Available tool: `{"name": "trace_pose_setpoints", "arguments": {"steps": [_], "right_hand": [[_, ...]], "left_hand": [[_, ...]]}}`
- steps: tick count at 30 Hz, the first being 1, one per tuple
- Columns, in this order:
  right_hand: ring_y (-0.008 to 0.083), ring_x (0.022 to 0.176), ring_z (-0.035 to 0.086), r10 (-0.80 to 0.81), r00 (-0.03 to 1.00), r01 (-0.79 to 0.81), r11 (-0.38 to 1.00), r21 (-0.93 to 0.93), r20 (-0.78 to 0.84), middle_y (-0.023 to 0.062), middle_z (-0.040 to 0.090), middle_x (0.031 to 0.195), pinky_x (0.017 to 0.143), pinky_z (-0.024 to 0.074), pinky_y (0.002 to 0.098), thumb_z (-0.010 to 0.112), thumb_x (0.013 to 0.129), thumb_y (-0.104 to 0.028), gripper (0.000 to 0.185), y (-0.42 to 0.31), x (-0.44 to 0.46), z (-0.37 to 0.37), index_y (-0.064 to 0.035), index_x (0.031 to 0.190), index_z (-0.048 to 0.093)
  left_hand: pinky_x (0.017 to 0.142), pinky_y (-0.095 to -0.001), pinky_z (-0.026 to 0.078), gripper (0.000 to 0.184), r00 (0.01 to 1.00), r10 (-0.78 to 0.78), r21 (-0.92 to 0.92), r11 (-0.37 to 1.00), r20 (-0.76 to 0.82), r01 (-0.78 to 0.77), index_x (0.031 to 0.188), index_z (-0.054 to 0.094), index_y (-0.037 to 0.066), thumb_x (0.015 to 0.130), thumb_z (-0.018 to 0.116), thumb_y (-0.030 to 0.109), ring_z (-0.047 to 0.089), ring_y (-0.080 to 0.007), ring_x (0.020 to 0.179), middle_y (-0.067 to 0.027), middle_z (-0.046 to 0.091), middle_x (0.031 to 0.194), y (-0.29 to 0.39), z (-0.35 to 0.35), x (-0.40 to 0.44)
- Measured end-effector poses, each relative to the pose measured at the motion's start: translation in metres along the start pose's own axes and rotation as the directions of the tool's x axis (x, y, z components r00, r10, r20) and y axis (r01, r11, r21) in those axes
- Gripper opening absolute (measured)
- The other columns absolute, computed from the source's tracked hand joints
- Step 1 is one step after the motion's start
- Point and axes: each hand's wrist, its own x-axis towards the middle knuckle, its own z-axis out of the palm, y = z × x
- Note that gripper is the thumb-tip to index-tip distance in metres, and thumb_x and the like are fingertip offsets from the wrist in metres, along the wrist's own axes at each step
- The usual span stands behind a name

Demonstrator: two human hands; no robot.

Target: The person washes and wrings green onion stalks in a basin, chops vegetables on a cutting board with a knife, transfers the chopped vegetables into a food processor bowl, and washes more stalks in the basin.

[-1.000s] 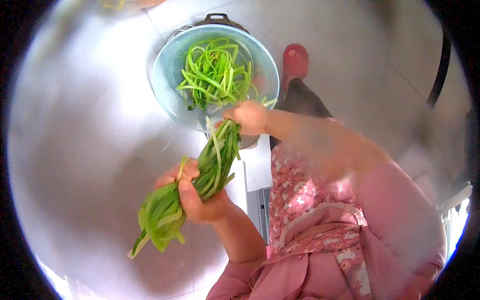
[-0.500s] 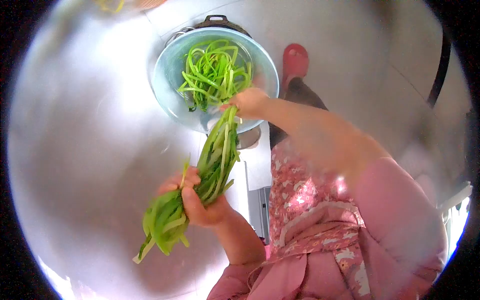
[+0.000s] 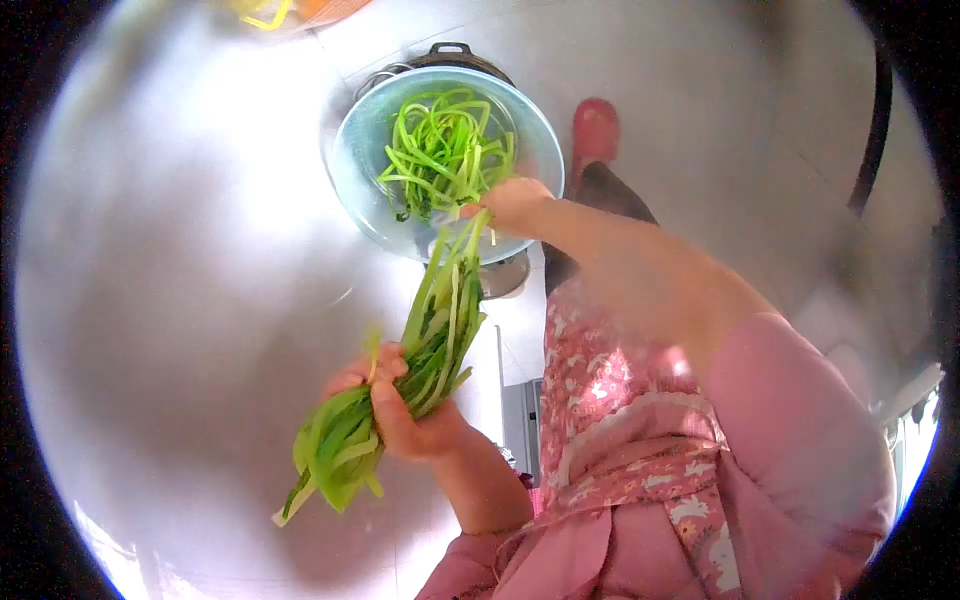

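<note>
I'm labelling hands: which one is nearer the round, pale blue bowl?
Right. The right hand overlaps the bowl at its lower right edge in the picture; the left hand is below, apart from it.

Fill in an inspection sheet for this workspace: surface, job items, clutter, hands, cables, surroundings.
Surface: pale floor with joint lines; bright glare on the left.
Job's things: long green bunch held between both hands; more green stalks lie loose in the pale blue basin.
Clutter: orange-and-yellow item at the top edge, cut off, unclear.
Left hand: closed around the bunch, leaves spilling beyond it.
Right hand: grips the bunch's upper end, over the basin's near side.
Cables: none certain; dark curved strip at right, cannot tell what it is.
Surroundings: dark-handled object partly hidden by the basin; red shoe nearby.
</note>
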Motion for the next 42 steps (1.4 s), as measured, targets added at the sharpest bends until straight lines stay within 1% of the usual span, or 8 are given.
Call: {"name": "trace_pose_setpoints", "arguments": {"steps": [7, 13, 18, 31, 34, 37, 39, 42], "right_hand": [[0.0295, 0.088, 0.064, 0.093, 0.996, -0.093, 0.982, 0.162, 0.009, 0.0142, 0.065, 0.096, 0.079, 0.0496, 0.0410, 0.044, 0.091, -0.028, 0.034, -0.021, -0.024, 0.004, -0.0391, 0.120, 0.058], [0.0312, 0.085, 0.063, -0.064, 0.986, 0.097, 0.971, 0.218, -0.154, 0.0160, 0.065, 0.093, 0.076, 0.0489, 0.0418, 0.048, 0.089, -0.027, 0.031, -0.059, -0.073, -0.015, -0.0320, 0.116, 0.062], [0.0359, 0.090, 0.063, 0.032, 0.986, 0.017, 0.957, 0.290, -0.162, 0.0191, 0.066, 0.097, 0.079, 0.0502, 0.0448, 0.050, 0.085, -0.034, 0.036, -0.073, -0.092, -0.014, -0.0046, 0.096, 0.067], [0.0351, 0.092, 0.061, -0.068, 0.980, 0.083, 0.994, 0.070, -0.188, 0.0187, 0.065, 0.096, 0.079, 0.0488, 0.0414, 0.050, 0.088, -0.040, 0.039, -0.092, -0.148, 0.000, -0.0081, 0.102, 0.066], [0.0299, 0.088, 0.065, -0.205, 0.931, 0.221, 0.975, 0.018, -0.302, 0.0184, 0.066, 0.094, 0.075, 0.0531, 0.0411, 0.049, 0.084, -0.020, 0.028, -0.102, -0.157, -0.001, -0.0014, 0.092, 0.068], [0.0221, 0.082, 0.065, -0.173, 0.952, 0.228, 0.951, 0.210, -0.251, 0.0131, 0.065, 0.084, 0.071, 0.0512, 0.0403, 0.055, 0.087, -0.025, 0.025, -0.111, -0.176, -0.007, -0.0080, 0.102, 0.066], [0.0159, 0.084, 0.062, -0.153, 0.988, 0.109, 0.715, 0.691, 0.002, 0.0066, 0.060, 0.094, 0.075, 0.0506, 0.0377, 0.061, 0.084, -0.021, 0.037, -0.108, -0.184, -0.004, -0.0109, 0.119, 0.055], [0.0156, 0.093, 0.059, -0.492, 0.868, 0.137, 0.364, 0.921, 0.065, 0.0026, 0.054, 0.107, 0.083, 0.0481, 0.0375, 0.067, 0.081, -0.025, 0.057, -0.095, -0.214, 0.004, -0.0132, 0.131, 0.041]], "left_hand": [[0.069, -0.0347, 0.047, 0.023, 0.995, 0.092, -0.169, 0.982, 0.025, -0.087, 0.094, 0.041, 0.002, 0.072, 0.048, -0.003, 0.050, -0.0197, 0.070, -0.0103, 0.047, 0.078, 0.054, 0.010, -0.015], [0.072, -0.0353, 0.048, 0.027, 0.996, 0.043, -0.173, 0.985, 0.073, -0.029, 0.095, 0.042, 0.003, 0.071, 0.050, -0.006, 0.051, -0.0202, 0.070, -0.0113, 0.049, 0.079, 0.096, -0.007, -0.032], [0.075, -0.0368, 0.048, 0.026, 0.993, 0.093, 0.118, 0.988, 0.076, -0.101, 0.096, 0.043, 0.003, 0.072, 0.050, -0.005, 0.051, -0.0205, 0.072, -0.0108, 0.049, 0.079, 0.115, -0.027, -0.054], [0.070, -0.0363, 0.047, 0.022, 0.991, 0.127, -0.127, 0.983, -0.044, -0.131, 0.090, 0.047, -0.002, 0.069, 0.052, 0.002, 0.051, -0.0208, 0.070, -0.0102, 0.047, 0.082, 0.174, -0.065, -0.073], [0.073, -0.0360, 0.047, 0.020, 0.997, 0.071, -0.100, 0.992, -0.044, -0.075, 0.090, 0.046, -0.002, 0.071, 0.051, 0.003, 0.051, -0.0209, 0.072, -0.0100, 0.047, 0.081, 0.190, -0.066, -0.077], [0.074, -0.0362, 0.046, 0.021, 0.965, 0.262, -0.078, 0.962, 0.009, -0.260, 0.092, 0.046, -0.002, 0.073, 0.051, 0.003, 0.051, -0.0211, 0.073, -0.0098, 0.047, 0.081, 0.178, -0.085, -0.081], [0.075, -0.0363, 0.046, 0.021, 0.928, 0.372, -0.135, 0.922, 0.034, -0.364, 0.094, 0.047, -0.001, 0.074, 0.051, 0.004, 0.052, -0.0212, 0.074, -0.0096, 0.048, 0.082, 0.164, -0.097, -0.084], [0.080, -0.0400, 0.049, 0.014, 0.992, 0.128, -0.398, 0.910, 0.004, -0.116, 0.081, 0.060, 0.005, 0.076, 0.058, 0.018, 0.056, -0.0257, 0.090, -0.0089, 0.056, 0.091, 0.156, -0.104, -0.097]]}}
